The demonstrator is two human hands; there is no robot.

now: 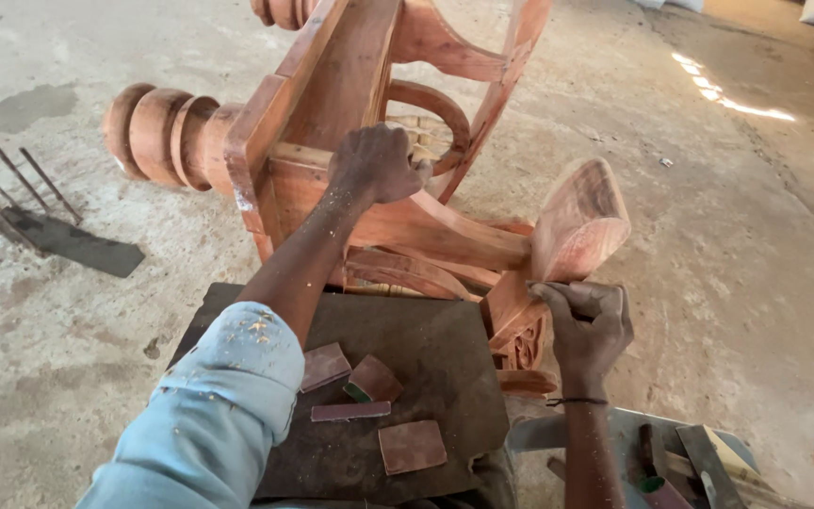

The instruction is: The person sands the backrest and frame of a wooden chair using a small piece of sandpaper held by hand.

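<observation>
A reddish-brown wooden chair frame (332, 94) lies on its side on the concrete floor, turned legs pointing left and a curved armrest (581, 212) at the right. My left hand (376, 162) grips a rail of the frame from above, fingers closed on the wood. My right hand (588, 322) is pressed against the underside of the armrest, fingers pinched on what looks like a small piece of sandpaper; the piece itself is mostly hidden.
A dark mat (426, 349) in front of me carries several sandpaper pieces (412, 445). Metal tools (699, 457) lie at the lower right. A dark board with metal rods (40, 221) lies on the floor at the left.
</observation>
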